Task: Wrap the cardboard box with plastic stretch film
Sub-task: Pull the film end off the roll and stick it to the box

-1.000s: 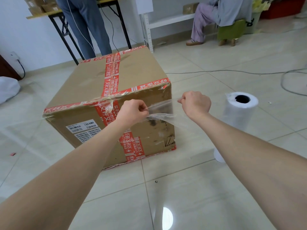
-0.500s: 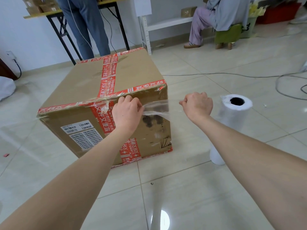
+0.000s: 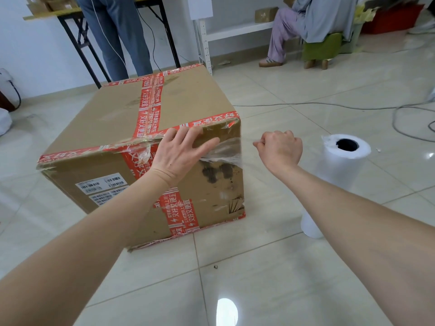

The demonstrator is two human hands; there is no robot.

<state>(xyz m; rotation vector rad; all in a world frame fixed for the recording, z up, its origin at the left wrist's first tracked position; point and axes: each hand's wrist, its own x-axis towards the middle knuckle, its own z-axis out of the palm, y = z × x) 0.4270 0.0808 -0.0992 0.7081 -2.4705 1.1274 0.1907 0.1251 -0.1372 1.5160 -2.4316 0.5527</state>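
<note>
A big cardboard box point(image 3: 188, 100) with red printed tape stands on the tiled floor. My left hand point(image 3: 181, 151) lies flat and spread against the upper edge of its near face, pressing a strip of clear stretch film point(image 3: 226, 150) onto the cardboard. My right hand point(image 3: 280, 149) is a fist just right of the box corner, pinching the other end of that strip, which runs taut round the corner. A white roll of stretch film point(image 3: 334, 177) stands upright on the floor to the right of my right hand.
A person in jeans point(image 3: 115, 31) stands behind the box by a black-legged table point(image 3: 77, 43). Another person point(image 3: 313, 22) sits on a green stool point(image 3: 322, 45) at the back right. Cables point(image 3: 353, 104) trail across the floor on the right. A white shelf frame point(image 3: 204, 43) stands behind the box.
My left hand has opened from a pinch and flattened onto the box face, pressing the film down. My right hand stays clenched on the film near the corner.
</note>
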